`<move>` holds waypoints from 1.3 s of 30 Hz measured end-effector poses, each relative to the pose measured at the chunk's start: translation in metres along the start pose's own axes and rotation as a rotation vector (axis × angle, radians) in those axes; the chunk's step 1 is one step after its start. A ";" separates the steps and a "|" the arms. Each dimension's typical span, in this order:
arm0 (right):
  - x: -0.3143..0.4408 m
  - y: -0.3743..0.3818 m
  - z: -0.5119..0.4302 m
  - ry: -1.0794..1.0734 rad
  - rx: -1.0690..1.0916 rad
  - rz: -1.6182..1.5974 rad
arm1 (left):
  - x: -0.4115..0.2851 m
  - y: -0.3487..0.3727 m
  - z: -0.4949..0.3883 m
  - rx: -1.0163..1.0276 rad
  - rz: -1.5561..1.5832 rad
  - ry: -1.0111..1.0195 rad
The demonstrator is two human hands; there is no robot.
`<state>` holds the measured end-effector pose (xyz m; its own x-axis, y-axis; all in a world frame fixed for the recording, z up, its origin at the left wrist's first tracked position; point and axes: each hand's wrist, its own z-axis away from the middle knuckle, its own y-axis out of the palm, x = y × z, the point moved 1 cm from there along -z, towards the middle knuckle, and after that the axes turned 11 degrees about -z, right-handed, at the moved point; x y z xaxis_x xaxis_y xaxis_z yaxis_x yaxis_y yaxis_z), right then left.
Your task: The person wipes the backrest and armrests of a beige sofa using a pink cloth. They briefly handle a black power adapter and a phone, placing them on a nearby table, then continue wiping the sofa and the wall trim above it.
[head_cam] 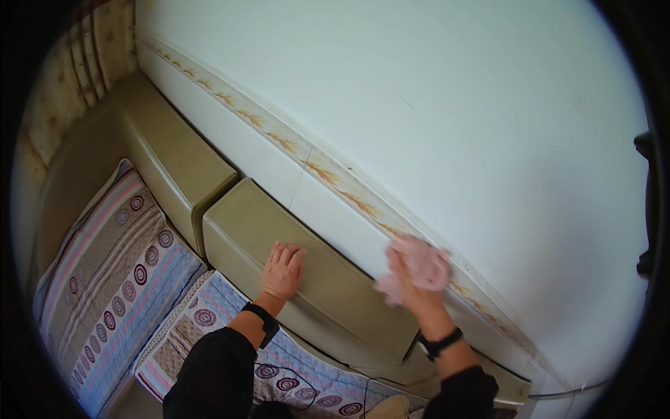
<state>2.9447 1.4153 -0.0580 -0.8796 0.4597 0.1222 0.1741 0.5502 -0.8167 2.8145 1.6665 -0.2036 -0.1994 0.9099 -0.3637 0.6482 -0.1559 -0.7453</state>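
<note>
My right hand [416,285] grips a pink cloth [426,264], slightly blurred, against the decorative border strip [324,173] that runs along the wall. My left hand [284,268] rests on top of the olive-green leather sofa backrest [314,272], holding nothing, its fingers loosely bent and a little apart. Each wrist wears a black band, below a black sleeve. Quilted sofa covers [125,283] with stripes and round motifs lie over the seats beneath the backrest.
A white wall [445,115] rises behind the sofa. Another backrest section [178,152] curves away at the left, near a patterned curtain [78,68]. A thin dark cable [309,373] lies across the lower sofa cover. A dark object [651,204] shows at the right rim.
</note>
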 end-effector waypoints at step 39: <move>0.119 0.029 -0.165 -0.433 0.103 -0.075 | 0.001 0.004 -0.001 0.018 -0.090 -0.033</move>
<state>2.9180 1.6011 0.0255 -0.9961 0.0754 -0.0460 0.0771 0.4887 -0.8690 2.8176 1.6670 -0.2063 -0.2805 0.9073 -0.3131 0.6133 -0.0815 -0.7856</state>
